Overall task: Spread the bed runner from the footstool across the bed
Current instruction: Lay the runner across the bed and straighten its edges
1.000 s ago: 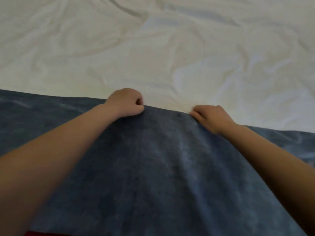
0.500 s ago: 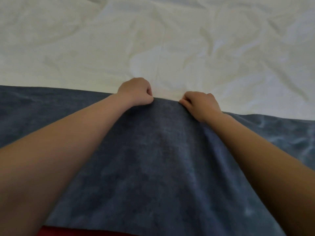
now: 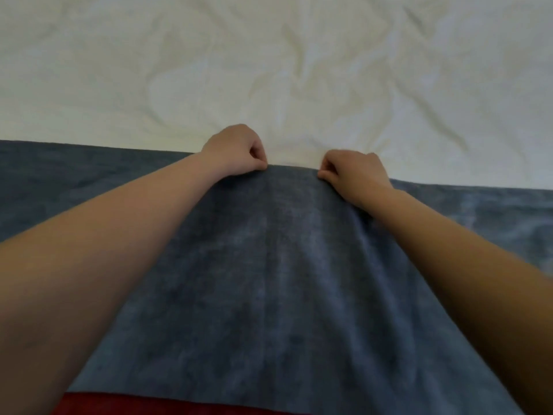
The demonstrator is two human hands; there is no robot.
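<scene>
A blue-grey velvet bed runner (image 3: 284, 280) lies across the near part of the bed, reaching past both side edges of the head view. My left hand (image 3: 236, 152) pinches its far edge with curled fingers. A short way to the right, my right hand (image 3: 353, 172) pinches the same edge. Between the two hands the edge is lifted and pushed a little farther over the wrinkled white sheet (image 3: 284, 70) than it is on either side.
The white sheet fills the whole far half of the view. A strip of red fabric (image 3: 134, 404) shows under the runner's near edge at the bottom.
Both hands have carried the runner's far edge farther across the sheet. They sit closer together than a second ago. More red fabric shows at the bottom.
</scene>
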